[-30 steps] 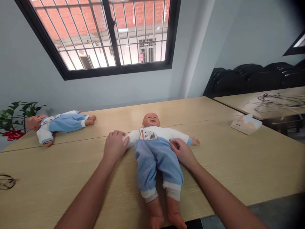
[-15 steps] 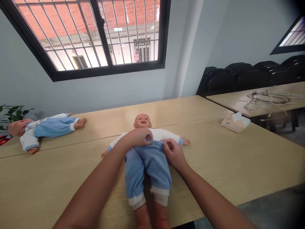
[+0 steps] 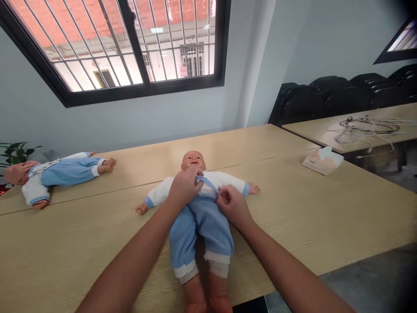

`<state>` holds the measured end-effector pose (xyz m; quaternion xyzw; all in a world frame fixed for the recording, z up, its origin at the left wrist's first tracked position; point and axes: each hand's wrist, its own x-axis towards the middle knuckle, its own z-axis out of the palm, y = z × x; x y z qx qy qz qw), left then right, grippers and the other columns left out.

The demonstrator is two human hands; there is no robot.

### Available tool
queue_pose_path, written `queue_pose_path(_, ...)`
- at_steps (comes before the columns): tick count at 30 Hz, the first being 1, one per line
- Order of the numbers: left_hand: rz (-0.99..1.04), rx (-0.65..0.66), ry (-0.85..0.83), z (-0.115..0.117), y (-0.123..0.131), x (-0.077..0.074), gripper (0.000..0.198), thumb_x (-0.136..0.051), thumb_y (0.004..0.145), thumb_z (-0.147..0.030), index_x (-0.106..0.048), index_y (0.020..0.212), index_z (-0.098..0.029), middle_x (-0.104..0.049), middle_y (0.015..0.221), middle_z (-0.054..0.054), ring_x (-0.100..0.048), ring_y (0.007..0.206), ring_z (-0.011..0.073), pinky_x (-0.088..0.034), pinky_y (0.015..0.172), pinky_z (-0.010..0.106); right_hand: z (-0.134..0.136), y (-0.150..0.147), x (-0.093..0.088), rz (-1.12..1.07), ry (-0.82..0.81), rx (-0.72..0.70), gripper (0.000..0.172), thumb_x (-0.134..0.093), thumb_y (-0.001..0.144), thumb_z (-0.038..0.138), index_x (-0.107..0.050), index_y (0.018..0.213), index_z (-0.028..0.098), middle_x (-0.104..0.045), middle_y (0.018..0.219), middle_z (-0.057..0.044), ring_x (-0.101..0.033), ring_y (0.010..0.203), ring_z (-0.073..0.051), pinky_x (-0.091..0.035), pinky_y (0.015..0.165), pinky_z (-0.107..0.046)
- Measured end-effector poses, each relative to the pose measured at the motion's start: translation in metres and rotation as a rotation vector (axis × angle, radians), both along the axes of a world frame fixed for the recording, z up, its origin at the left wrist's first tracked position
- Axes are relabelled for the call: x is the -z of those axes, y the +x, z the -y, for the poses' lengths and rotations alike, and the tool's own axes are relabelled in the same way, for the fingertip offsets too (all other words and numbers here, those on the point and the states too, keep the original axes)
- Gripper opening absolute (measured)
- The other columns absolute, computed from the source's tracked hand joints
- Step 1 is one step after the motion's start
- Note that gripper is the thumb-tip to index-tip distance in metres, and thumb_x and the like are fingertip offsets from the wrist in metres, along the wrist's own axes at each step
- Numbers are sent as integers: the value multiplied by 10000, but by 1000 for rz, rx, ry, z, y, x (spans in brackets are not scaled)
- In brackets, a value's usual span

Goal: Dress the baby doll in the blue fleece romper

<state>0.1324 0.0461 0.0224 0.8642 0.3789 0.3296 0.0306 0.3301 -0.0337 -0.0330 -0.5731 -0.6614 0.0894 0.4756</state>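
Observation:
A baby doll [image 3: 198, 208] in a white top and blue fleece trousers lies on its back on the wooden table [image 3: 293, 204], head away from me. My left hand [image 3: 184, 189] rests on its chest and pinches a thin blue strap [image 3: 208, 184] near the neck. My right hand [image 3: 232, 204] grips the other end of that strap at the doll's waist, pulling it taut across the chest.
A second doll [image 3: 61, 174] in the same clothes lies at the far left of the table, beside a potted plant [image 3: 14, 152]. A tissue pack [image 3: 322, 161] sits at the right. Cables [image 3: 368, 126] lie on another table, black chairs behind.
My left hand moved from the doll's right arm onto its chest. Both hands closed on the blue strap and lifted it up from the waistband toward the neck.

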Motion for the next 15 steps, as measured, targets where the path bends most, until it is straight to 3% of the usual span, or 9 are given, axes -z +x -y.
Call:
queue_pose_path(2, 40, -69, -51, -1, -6, 6, 167, -630, 845, -141, -595, 983, -230, -704, 997, 39, -666, 935, 238, -500, 830, 361, 0, 7, 0, -22, -89, 102, 122, -565, 835, 229, -512, 725, 232, -566, 704, -3, -522, 661, -177, -391, 606, -300)
queue_pose_path(5, 165, -113, -40, 1, -11, 15, 165, -636, 833, -111, -567, 920, -233, -690, 955, 28, -660, 893, 215, -511, 825, 348, -1, 19, 3, -109, -381, 160, 280, -595, 855, 306, -485, 607, 236, -531, 570, 6, -489, 554, -171, -345, 524, -299)
queue_pose_path(7, 239, -81, 38, 2, -11, 19, 151, -632, 859, -114, -540, 857, -234, -684, 942, 31, -665, 920, 204, -516, 853, 340, -1, 25, 6, -317, -560, 100, 320, -618, 867, 360, -512, 593, 232, -536, 533, 7, -460, 479, -156, -338, 454, -291)
queue_pose_path(9, 272, -47, 106, 3, -11, 20, 181, -623, 910, -155, -508, 795, -235, -682, 942, 39, -670, 944, 197, -517, 881, 340, -2, 29, 8, -680, -637, 29, 220, -634, 873, 359, -605, 709, 215, -649, 645, -22, -512, 475, -149, -425, 428, -287)
queue_pose_path(12, 284, -38, 145, 3, -10, 21, 257, -609, 960, -208, -473, 744, -235, -685, 963, 53, -669, 940, 187, -517, 879, 336, -4, 34, 11, -1163, -633, -120, 87, -662, 852, 274, -660, 894, 198, -762, 981, -108, -726, 759, -192, -643, 681, -319)
queue_pose_path(15, 269, 4, 159, 2, -10, 22, 259, -605, 971, -210, -477, 747, -230, -697, 981, 54, -667, 954, 182, -508, 873, 330, -12, 41, 17, -1273, -537, -203, 86, -662, 857, 261, -659, 928, 213, -753, 1078, -120, -742, 1035, -221, -636, 950, -346)
